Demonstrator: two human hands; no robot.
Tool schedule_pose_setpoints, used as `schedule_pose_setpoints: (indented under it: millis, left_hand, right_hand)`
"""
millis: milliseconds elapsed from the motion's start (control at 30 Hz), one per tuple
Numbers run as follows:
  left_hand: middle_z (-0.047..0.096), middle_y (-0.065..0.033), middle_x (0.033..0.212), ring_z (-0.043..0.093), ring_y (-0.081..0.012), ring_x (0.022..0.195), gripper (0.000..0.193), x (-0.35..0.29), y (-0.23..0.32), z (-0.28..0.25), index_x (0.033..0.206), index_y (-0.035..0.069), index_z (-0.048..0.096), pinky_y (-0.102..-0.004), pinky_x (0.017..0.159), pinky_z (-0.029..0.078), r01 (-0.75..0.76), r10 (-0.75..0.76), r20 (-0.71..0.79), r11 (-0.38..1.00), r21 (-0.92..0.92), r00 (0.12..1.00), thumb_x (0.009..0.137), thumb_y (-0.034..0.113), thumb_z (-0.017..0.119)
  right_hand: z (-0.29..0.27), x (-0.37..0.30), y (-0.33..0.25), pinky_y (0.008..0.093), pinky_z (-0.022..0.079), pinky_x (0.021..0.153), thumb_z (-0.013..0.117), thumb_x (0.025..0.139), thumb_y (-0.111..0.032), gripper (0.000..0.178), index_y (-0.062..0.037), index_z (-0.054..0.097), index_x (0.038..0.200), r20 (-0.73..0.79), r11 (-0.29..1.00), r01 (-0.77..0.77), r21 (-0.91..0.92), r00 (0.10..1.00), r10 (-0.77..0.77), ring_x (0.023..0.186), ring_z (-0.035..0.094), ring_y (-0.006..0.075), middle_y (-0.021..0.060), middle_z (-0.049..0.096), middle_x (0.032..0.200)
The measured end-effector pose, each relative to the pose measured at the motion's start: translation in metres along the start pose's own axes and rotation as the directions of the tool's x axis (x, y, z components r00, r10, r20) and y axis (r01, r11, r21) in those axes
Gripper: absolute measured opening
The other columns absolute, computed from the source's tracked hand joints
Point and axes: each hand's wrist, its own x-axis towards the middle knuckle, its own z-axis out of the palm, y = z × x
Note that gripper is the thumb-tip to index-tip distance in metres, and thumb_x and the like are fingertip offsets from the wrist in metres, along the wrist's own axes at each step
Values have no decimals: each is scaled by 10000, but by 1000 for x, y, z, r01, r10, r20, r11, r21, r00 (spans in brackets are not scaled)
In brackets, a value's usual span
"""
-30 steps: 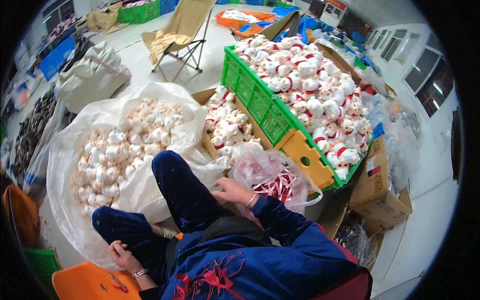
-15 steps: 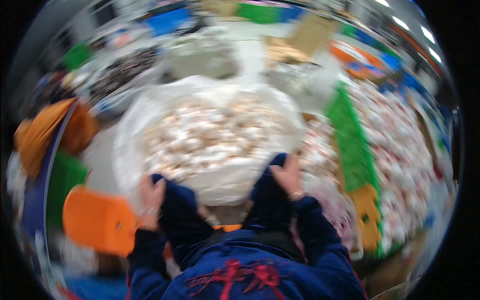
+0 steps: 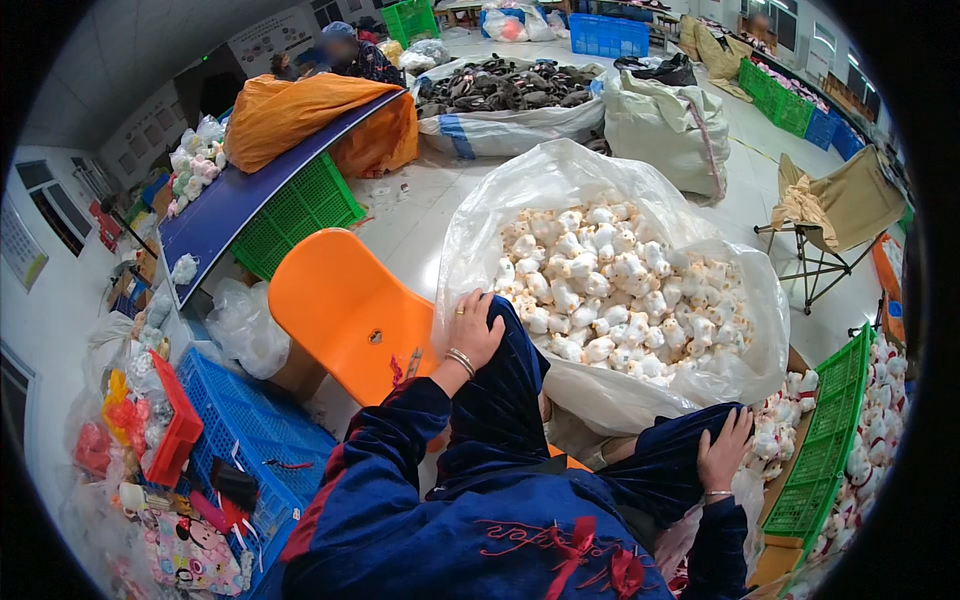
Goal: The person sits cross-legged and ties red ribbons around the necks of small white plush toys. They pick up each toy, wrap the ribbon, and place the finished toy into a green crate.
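Observation:
My left hand [image 3: 475,335] rests on my left knee, fingers stretched out, with a ring and bracelets on it. Spread over my right knee lies my right hand [image 3: 724,457], a thin bracelet at its wrist. Neither holds anything. Just beyond my knees stands a big clear plastic bag [image 3: 470,240] with its mouth wide. Inside it are many small white plush toys [image 3: 600,285] with tan spots. An orange plastic chair [image 3: 330,290] is beside my left arm, with a small red and grey item [image 3: 406,366] on its seat that I cannot make out.
At left are a blue crate [image 3: 205,385] with a red tray [image 3: 172,440], and a blue-topped table [image 3: 215,225] with orange cloth. A green crate [image 3: 820,455] and more plush toys border my right. Farther off stand a sack of dark pieces [image 3: 505,85] and a folding chair [image 3: 840,205].
My view has swung to the left and sharpened, so the orange chair and blue crate show more fully. Both hands stay on my knees.

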Motion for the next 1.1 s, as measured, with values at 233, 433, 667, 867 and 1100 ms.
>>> schedule_pose_setpoints:
  millis: [233,433,667,867,1100]
  left_hand:
    - [435,-79,1553,306,-378,1467,493,-49,46,-28,1332,131,621,-636,1146,240,-287,253,299,955,76,920,870,305,630]
    - [577,-5,1396,432,-240,1416,317,-121,44,-48,1153,176,694,-633,1120,271,-608,605,563,764,-214,563,870,302,626]
    - [424,-123,1564,337,-343,1473,534,24,-14,-17,1376,146,573,-623,1147,249,-404,327,532,914,32,781,906,400,557]
    - [529,-136,1468,393,-394,1422,469,36,2,11,1298,104,605,-625,1113,296,-241,285,425,958,-154,859,877,307,574]
    - [615,-9,1252,481,-211,1368,279,-82,45,-40,1074,181,632,-594,1094,314,-586,671,611,714,-382,420,816,287,645]
  right_hand:
    - [-23,-65,-53,626,188,1181,682,866,-406,641,31,562,1320,283,915,379,139,870,-403,1400,405,363,196,527,1416]
    - [-16,-64,-55,617,251,1151,691,859,-411,525,-48,636,1234,361,819,532,212,736,-572,1316,492,302,120,609,1319]
    - [-21,40,71,476,398,1092,641,899,-295,459,-31,593,1271,194,970,243,6,951,-240,1276,511,403,213,573,1348]
    - [1,45,101,479,436,1035,583,973,-251,457,68,551,1299,218,991,118,59,967,-128,1208,549,454,286,587,1297]
    - [-31,-49,-47,667,223,1148,747,731,-327,566,-13,600,1179,500,812,491,317,641,-583,1367,442,372,182,561,1346]
